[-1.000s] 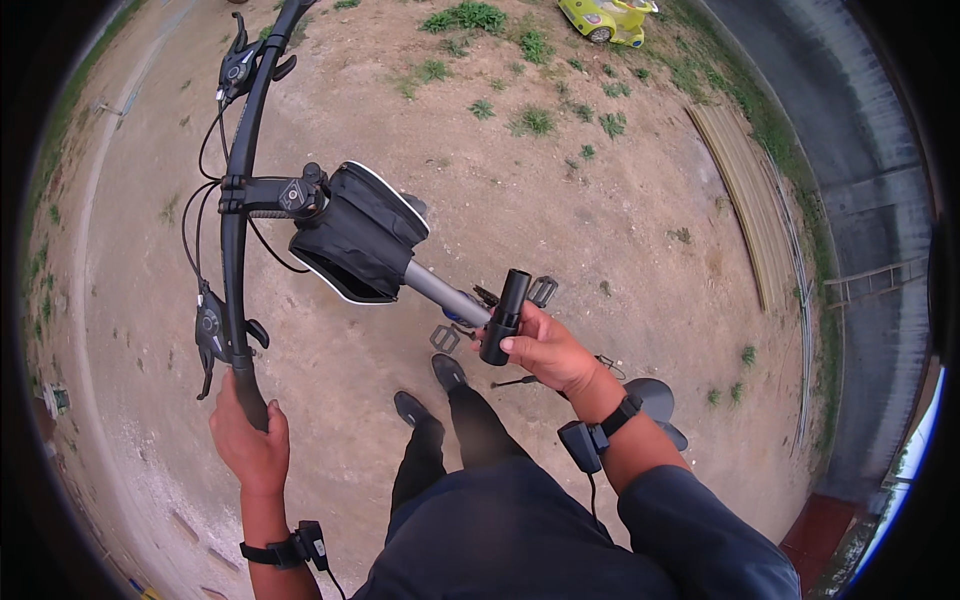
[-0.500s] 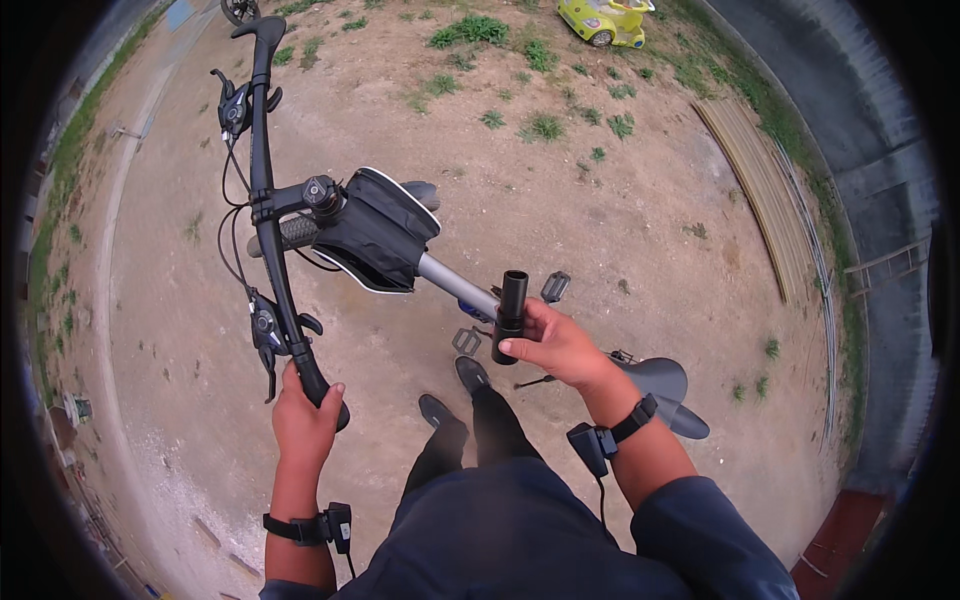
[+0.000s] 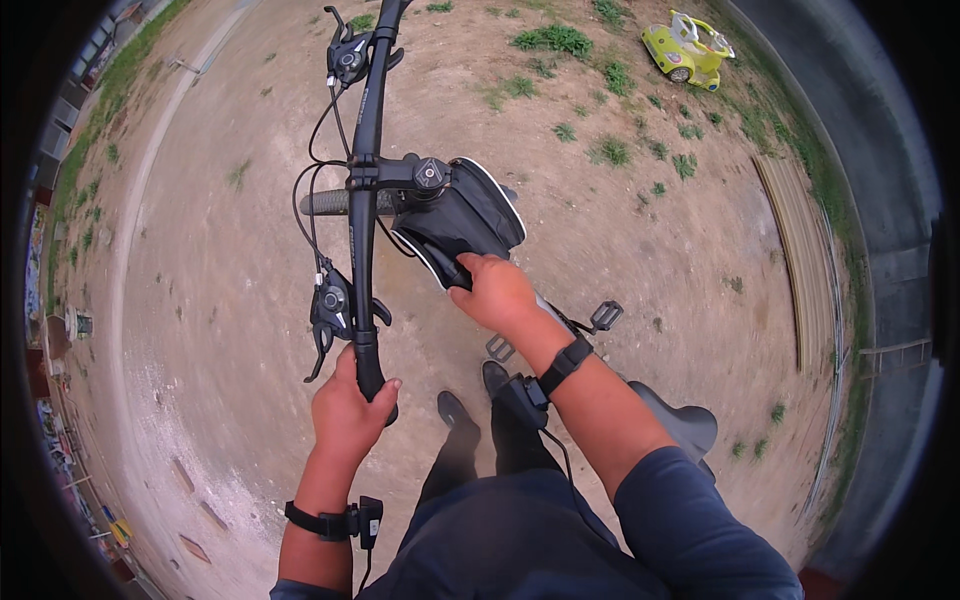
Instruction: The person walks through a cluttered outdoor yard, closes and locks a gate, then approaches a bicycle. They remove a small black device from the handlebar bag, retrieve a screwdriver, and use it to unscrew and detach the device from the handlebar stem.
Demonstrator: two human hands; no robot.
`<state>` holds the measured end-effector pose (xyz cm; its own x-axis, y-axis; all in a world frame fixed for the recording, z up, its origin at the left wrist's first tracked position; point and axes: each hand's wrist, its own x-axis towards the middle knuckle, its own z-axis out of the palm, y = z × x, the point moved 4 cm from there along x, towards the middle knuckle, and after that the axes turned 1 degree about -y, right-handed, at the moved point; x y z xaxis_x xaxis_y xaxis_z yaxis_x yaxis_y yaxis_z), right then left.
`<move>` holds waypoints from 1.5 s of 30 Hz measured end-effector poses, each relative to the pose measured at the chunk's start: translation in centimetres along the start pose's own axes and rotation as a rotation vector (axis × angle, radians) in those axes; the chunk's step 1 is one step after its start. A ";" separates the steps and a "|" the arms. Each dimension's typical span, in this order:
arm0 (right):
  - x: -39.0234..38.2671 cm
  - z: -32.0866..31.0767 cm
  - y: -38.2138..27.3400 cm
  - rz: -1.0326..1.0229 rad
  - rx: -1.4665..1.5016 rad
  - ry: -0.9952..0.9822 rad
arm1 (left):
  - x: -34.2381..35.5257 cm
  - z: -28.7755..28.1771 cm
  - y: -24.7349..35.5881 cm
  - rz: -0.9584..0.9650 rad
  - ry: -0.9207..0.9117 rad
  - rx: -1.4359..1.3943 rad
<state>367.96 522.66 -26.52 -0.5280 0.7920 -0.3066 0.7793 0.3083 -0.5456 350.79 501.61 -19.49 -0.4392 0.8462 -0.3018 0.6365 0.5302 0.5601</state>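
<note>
My left hand point(image 3: 347, 408) is closed around the near grip of a bicycle handlebar point(image 3: 366, 250). A black frame bag point(image 3: 478, 212) with white piping sits behind the stem, its near side flap gaping. My right hand point(image 3: 492, 290) is at that opening, fingers curled around a black flashlight point(image 3: 456, 268), a short tube that is mostly hidden by the hand and the bag. Beside my left hand are a brake lever and gear shifter point(image 3: 333, 302). The front tyre point(image 3: 328, 203) shows beneath the bar. My right forearm covers part of the frame.
Pedals point(image 3: 606, 316) stick out near my shoes point(image 3: 455, 410), and the grey saddle point(image 3: 680, 420) is at my right. Across the dirt ground stand a yellow-green toy car point(image 3: 687, 50), weed tufts point(image 3: 553, 39) and a stack of long boards point(image 3: 797, 260) along a wall point(image 3: 900, 200).
My right hand has carried the flashlight from above the top tube forward to the bag's opening. My left hand stays on the grip. The bicycle and ground have shifted right in view.
</note>
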 end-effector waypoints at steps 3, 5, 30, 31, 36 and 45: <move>1.1 0.3 -0.8 0.012 -0.022 -0.038 | 0.1 -0.2 -0.1 -0.014 -0.012 0.008; 1.6 1.3 -1.0 0.007 0.072 0.019 | 0.0 -0.1 -0.1 -0.012 -0.011 0.017; -6.8 1.7 2.4 -0.245 0.261 0.101 | -0.2 -1.0 1.3 -0.013 -0.012 -0.033; -7.1 1.0 2.3 -0.247 0.244 0.096 | -0.5 -1.0 1.1 -0.020 0.001 -0.006; -7.5 -0.7 1.7 -0.255 0.378 -0.105 | -1.8 -0.9 0.8 0.005 0.135 0.083; -9.3 -1.3 -8.3 -0.467 0.480 -0.316 | -13.6 -0.6 -9.3 -0.306 0.299 -0.206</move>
<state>366.83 513.46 -18.15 -0.8968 0.4232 -0.1292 0.2544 0.2542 -0.9331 350.40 485.15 -20.16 -0.7694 0.5841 -0.2585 0.3236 0.7053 0.6307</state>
